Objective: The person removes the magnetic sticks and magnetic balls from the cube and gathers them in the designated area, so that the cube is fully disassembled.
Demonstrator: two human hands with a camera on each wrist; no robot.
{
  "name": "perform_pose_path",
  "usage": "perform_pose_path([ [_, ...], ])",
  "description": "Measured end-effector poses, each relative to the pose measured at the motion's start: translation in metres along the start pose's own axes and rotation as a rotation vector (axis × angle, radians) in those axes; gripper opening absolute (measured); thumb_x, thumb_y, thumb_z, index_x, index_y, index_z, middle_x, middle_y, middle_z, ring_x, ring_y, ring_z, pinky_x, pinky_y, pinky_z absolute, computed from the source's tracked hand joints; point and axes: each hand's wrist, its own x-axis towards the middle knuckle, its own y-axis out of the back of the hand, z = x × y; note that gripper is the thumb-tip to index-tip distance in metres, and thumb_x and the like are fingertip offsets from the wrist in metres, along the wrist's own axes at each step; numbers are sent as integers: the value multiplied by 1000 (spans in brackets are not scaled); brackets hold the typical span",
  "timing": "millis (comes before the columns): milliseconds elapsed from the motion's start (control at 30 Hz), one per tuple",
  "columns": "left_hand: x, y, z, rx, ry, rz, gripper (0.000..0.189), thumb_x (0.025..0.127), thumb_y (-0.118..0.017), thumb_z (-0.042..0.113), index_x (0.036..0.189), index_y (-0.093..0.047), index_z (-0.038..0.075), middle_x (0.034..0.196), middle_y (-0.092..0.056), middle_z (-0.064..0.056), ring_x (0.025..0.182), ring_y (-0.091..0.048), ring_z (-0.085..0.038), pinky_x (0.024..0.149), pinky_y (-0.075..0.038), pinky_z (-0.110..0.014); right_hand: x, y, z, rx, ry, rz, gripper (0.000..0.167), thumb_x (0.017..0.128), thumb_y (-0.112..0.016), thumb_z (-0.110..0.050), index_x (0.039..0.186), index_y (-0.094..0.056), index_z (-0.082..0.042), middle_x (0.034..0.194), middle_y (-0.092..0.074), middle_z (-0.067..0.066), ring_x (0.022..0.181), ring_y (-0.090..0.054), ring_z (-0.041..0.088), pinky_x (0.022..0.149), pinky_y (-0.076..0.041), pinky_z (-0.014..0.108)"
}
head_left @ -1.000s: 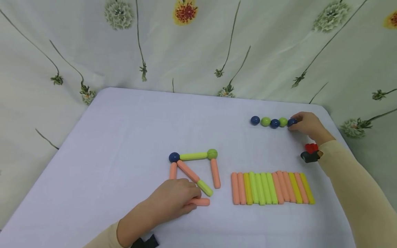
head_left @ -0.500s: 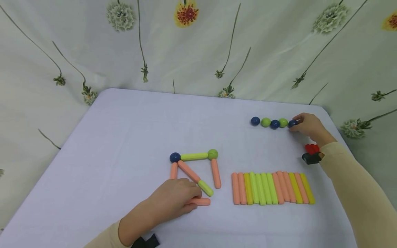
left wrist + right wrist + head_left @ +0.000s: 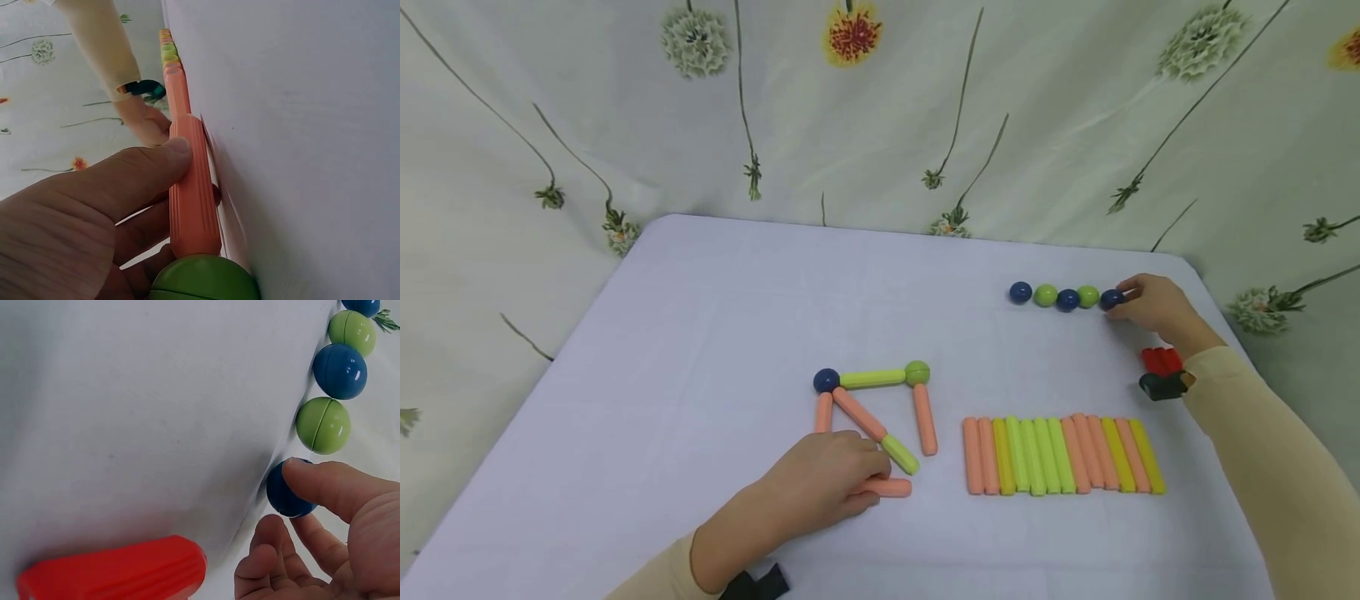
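Observation:
My left hand (image 3: 816,479) pinches a salmon rod (image 3: 195,206) between thumb and fingers, low over the white table. In the left wrist view a green ball (image 3: 203,278) sits against the rod's near end. Ahead of this hand lies a flat figure of rods, with a dark blue ball (image 3: 826,381) and a green ball (image 3: 917,372) at its upper corners. Far right, my right hand (image 3: 1161,308) pinches a dark blue ball (image 3: 287,495) on the table, at the right end of a row of alternating blue and green balls. Part of the figure is hidden behind my left hand.
A side-by-side row of salmon, green and yellow rods (image 3: 1063,456) lies right of the figure. Several red rods (image 3: 1159,361) are near the right wrist, partly hidden by the sleeve and a black strap (image 3: 1163,386). Flowered cloth (image 3: 880,125) hangs behind the table.
The head view has shifted slightly, so everything appears a little farther right. Both hands keep their holds on the rod and the blue ball.

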Motion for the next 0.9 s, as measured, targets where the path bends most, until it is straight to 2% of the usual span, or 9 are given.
perform_pose_path([
  [133,-2,4,2,5,-5,-3,15,81,-79,17,85,-66,24,76,-52,18,70,-46,-3,58,-41,-20,-13,3,5,1,8,71,62,91,-67,-26,138,-39,4,130,-40,32,109,-43,49,84,-45,60],
  [267,-6,5,1,4,-19,24,15,80,-79,18,86,-66,23,76,-53,18,72,-46,-4,59,-41,-21,-41,3,0,2,61,133,63,92,-64,-27,139,-37,5,128,-41,33,108,-44,49,83,-47,57],
  [400,-14,7,-2,7,-14,55,17,80,-81,23,92,-70,21,87,-58,15,80,-50,-4,68,-46,-23,-79,-3,-23,-35,192,178,60,93,-62,-27,137,-39,6,125,-44,32,105,-45,47,82,-47,57],
  [533,-25,9,-7,-11,43,72,22,78,-82,27,97,-71,20,95,-56,12,80,-49,-3,70,-46,-23,-123,-17,-61,-99,386,195,53,91,-65,-21,133,-47,5,119,-51,27,99,-49,41,79,-47,55],
  [633,-32,10,-11,-38,93,72,21,78,-81,27,95,-71,21,93,-51,12,76,-45,-3,65,-43,-22,-157,-35,-89,-141,528,158,49,88,-70,-19,130,-51,-1,114,-56,18,97,-53,34,79,-49,49],
  [733,-36,10,-16,-71,118,63,21,76,-81,26,94,-69,23,91,-47,13,76,-44,-4,64,-42,-21,-190,-59,-112,-170,651,81,47,87,-73,-21,128,-54,-10,112,-58,7,98,-54,24,80,-51,41],
  [900,-43,11,-24,-147,84,55,25,75,-81,22,97,-69,24,91,-46,15,78,-48,-4,68,-44,-22,-241,-106,-142,-187,882,-122,37,89,-70,-21,124,-59,-18,113,-58,-5,101,-52,11,86,-49,32],
])
